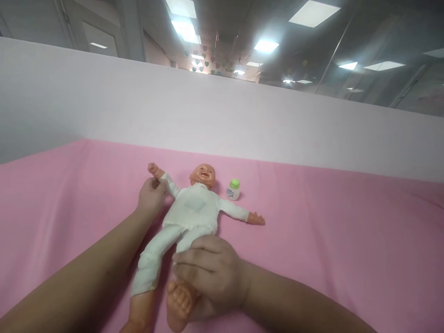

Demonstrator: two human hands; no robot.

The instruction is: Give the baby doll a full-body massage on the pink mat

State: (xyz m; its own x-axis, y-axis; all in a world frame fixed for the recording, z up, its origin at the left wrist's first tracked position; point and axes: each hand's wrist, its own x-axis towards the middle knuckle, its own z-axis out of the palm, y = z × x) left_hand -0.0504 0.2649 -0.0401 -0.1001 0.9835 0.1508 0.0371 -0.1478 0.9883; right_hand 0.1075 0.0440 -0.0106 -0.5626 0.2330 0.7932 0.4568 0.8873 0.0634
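Observation:
A baby doll [196, 208] with a plastic head and a white cloth body lies on its back, arms spread. My left hand [151, 196] is closed on the doll's arm at the left of the picture, near its wrist. Around the doll's lower leg on the right side, just above the foot, my right hand [217, 273] is wrapped; the thumb is partly hidden below. The doll's bare plastic foot [180, 303] sticks out under these fingers. Beside the doll's head stands a small clear bottle [233, 190] with a green cap, touched by neither hand.
A pink cloth [312, 231] with soft creases covers the surface under the doll. Along the far side rises a low white wall [208, 115]. Beyond it are glass panes and lit ceiling panels [314, 13].

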